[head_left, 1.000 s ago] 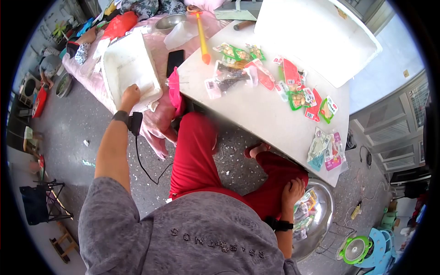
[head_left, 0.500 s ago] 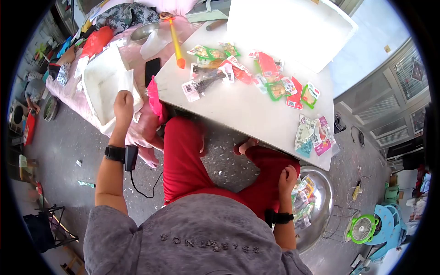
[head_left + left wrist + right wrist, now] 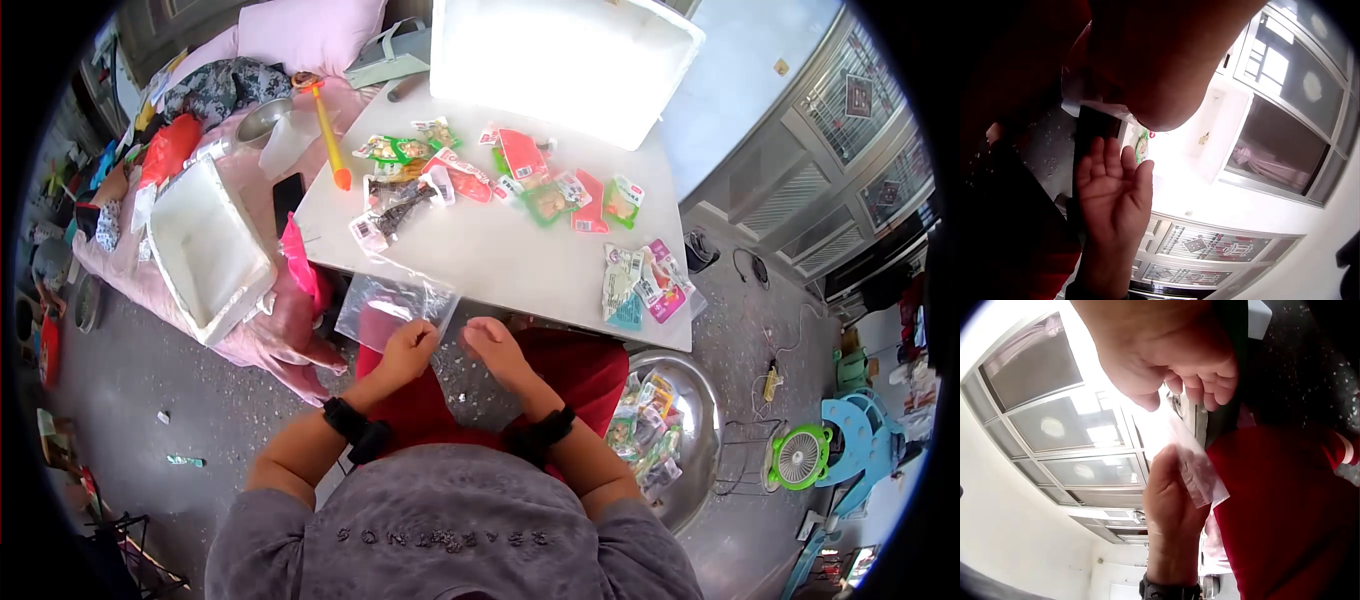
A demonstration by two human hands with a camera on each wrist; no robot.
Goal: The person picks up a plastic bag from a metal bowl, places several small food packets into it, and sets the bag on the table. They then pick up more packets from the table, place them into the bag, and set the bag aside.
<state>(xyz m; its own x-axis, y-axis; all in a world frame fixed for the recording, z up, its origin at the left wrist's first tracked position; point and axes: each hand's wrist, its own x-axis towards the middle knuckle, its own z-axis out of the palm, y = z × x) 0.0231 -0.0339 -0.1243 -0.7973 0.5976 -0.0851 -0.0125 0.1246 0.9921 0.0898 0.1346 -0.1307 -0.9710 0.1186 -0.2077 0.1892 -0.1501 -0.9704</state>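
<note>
My left hand [image 3: 408, 352] pinches a clear plastic bag [image 3: 390, 305] over my lap, just off the table's near edge. In the right wrist view the bag [image 3: 1192, 467] hangs from between that hand's thumb and fingers [image 3: 1163, 472]. Close beside it is my right hand [image 3: 497, 352], which holds nothing. The left wrist view shows the right palm [image 3: 1113, 197] turned to the camera, fingers relaxed and slightly bent. Flat packets of snack food, among them a red packet [image 3: 522, 155] and a green-edged packet [image 3: 623, 200], lie on the white table [image 3: 480, 250].
A white foam box [image 3: 215, 255] sits on the pink-covered bed at left. Beside it are a phone [image 3: 288, 200] and a pink bag [image 3: 300, 262]. A larger foam box [image 3: 565, 70] stands at the table's back. A metal basin [image 3: 700, 420] with packets is at right.
The left hand has come from the foam box on the left to over the lap, bringing the clear bag. The right hand has left the thigh and moved in beside it.
</note>
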